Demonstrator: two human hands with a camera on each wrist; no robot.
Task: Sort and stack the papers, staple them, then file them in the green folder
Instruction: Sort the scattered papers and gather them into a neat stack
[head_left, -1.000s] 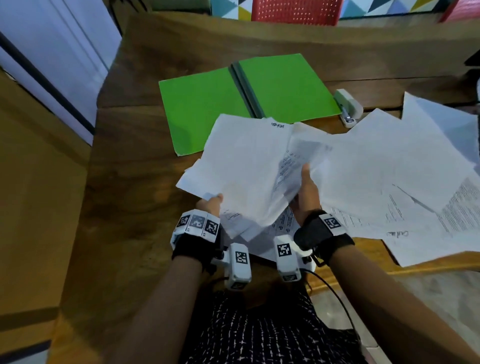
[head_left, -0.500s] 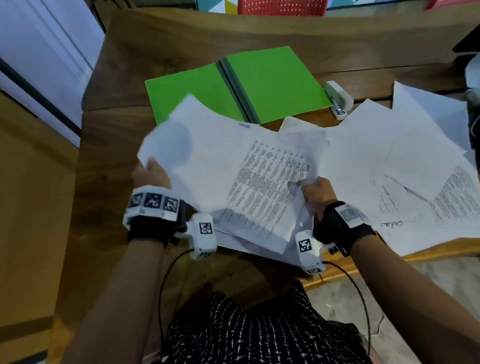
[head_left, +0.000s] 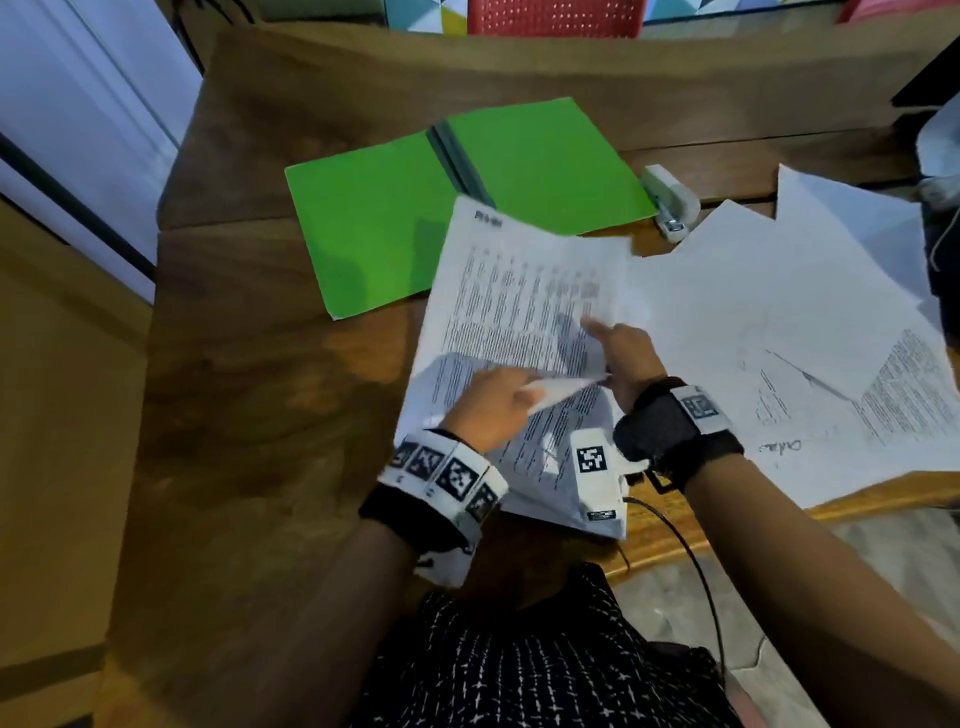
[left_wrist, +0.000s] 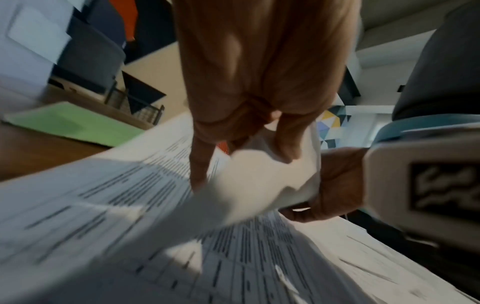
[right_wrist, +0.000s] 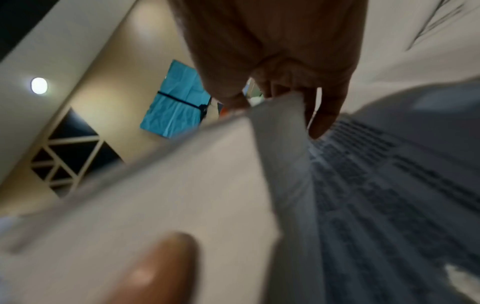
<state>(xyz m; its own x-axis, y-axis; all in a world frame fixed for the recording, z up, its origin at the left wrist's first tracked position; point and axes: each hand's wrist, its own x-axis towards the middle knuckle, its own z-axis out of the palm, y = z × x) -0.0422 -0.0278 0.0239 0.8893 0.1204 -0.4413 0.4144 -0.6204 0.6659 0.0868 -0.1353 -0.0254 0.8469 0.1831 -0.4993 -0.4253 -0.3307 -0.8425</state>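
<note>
A person's left hand (head_left: 493, 402) and right hand (head_left: 626, 353) both pinch one white sheet (head_left: 558, 387) just above the printed stack (head_left: 514, 322) at the near table edge, its long axis running away from them toward the open green folder (head_left: 457, 208). The unsorted loose papers (head_left: 779, 312) fan out rightward, nearer the right hand; the stapler (head_left: 670, 200) sits beyond, beside the folder.

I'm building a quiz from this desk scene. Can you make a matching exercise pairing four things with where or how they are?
Things:
1. green folder
2. stapler
3. printed sheets
4. loose papers

States:
a. spread over the desk's right side
b. held in both hands
c. lying open
d. beside the folder's right edge

Pairs: 1-c, 2-d, 3-b, 4-a
</note>
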